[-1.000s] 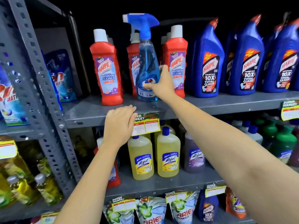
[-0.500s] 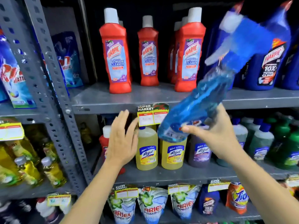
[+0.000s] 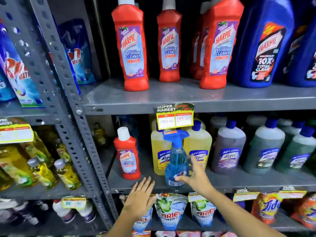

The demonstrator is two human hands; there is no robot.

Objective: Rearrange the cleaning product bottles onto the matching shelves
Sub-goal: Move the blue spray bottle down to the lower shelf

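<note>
A blue spray bottle point(image 3: 177, 156) stands upright at the front of the middle shelf point(image 3: 239, 180), before the yellow Lizol bottles point(image 3: 158, 151). My right hand point(image 3: 196, 178) holds its lower body, thumb on the front label and fingers loosely round the right side. My left hand point(image 3: 139, 199) is flat and spread against the front edge of that shelf, holding nothing. One small red Harpic bottle point(image 3: 127, 154) stands alone on the middle shelf, just above my left hand. Three big red Harpic bathroom cleaner bottles point(image 3: 131, 47) line the upper shelf point(image 3: 171, 98).
Blue Harpic bottles point(image 3: 263, 45) fill the upper shelf's right side. Purple and green Lizol bottles point(image 3: 227, 151) run rightwards along the middle shelf. Ariel pouches point(image 3: 169, 212) hang below. A slotted grey upright point(image 3: 68, 117) separates the left bay with yellow dish liquid point(image 3: 42, 168).
My right hand took the spray bottle off the upper shelf, swung it down tilted, and now it stands upright on the middle shelf. My left hand dropped from the upper shelf edge to the middle one.
</note>
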